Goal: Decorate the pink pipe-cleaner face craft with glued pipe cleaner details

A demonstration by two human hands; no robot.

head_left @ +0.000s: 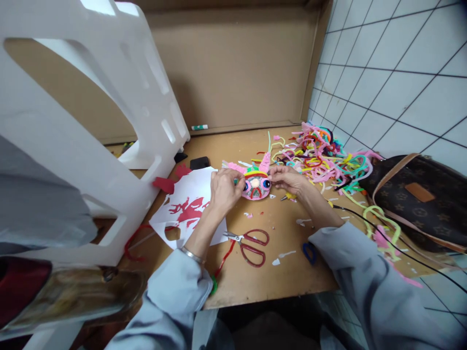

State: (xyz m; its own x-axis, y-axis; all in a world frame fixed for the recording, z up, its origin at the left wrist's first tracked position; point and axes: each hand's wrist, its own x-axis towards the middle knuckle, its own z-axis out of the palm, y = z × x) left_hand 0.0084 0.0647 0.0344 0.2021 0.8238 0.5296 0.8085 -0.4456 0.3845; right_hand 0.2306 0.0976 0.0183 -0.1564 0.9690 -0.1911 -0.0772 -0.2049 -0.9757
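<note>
A small colourful craft face (256,187) with two big round eyes, a pink fuzzy rim and upright pink ears lies between my hands over the table. My left hand (226,188) has its fingers closed at the face's left edge, beside one eye. On the other side, my right hand (286,179) pinches the right edge near the other eye; the fingertips partly hide what they grip. Below my right hand is a yellow tool with a pointed metal tip (288,197), mostly covered by the wrist. Red-handled scissors (253,247) rest on the table in front of the face.
White paper (189,226) with red cut pieces lies at left, near a black flat object (200,163). A heap of pipe cleaners (321,150) spreads at back right. A brown handbag (419,194), a black cord (368,223) and a white plastic stool (146,73) flank the table.
</note>
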